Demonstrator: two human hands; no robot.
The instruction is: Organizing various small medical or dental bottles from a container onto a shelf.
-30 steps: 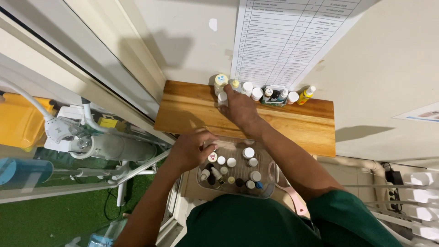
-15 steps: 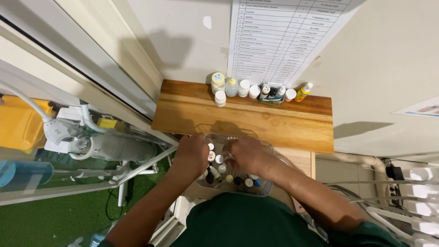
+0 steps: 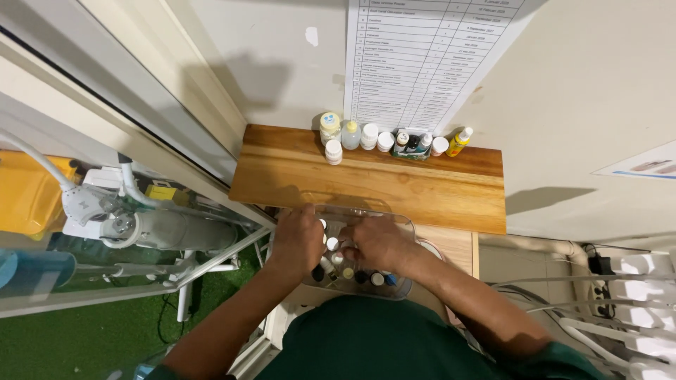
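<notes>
A clear plastic tray (image 3: 373, 209) full of several small bottles and vials sits below a wooden shelf (image 3: 366, 179). My left hand (image 3: 298, 239) rests over the tray's left side, fingers curled on its edge. My right hand (image 3: 377, 244) reaches into the tray among the white-capped vials (image 3: 332, 244); whether its fingers hold one is hidden. Dark-capped vials (image 3: 360, 277) line the tray's near side. Along the shelf's back stands a row of bottles: a white jar (image 3: 329, 127), a small white bottle (image 3: 334, 152) in front, and a yellow bottle (image 3: 459, 141) at the right.
A printed paper list (image 3: 422, 56) hangs on the wall above the shelf. To the left stand a white machine with tubes (image 3: 134, 218) and a yellow container (image 3: 28, 193) over green carpet (image 3: 77, 338). White cables and hoses (image 3: 620, 302) lie at the right.
My right hand left the white bottle on the shelf and came back down into the tray. My left hand stayed at the tray's left side.
</notes>
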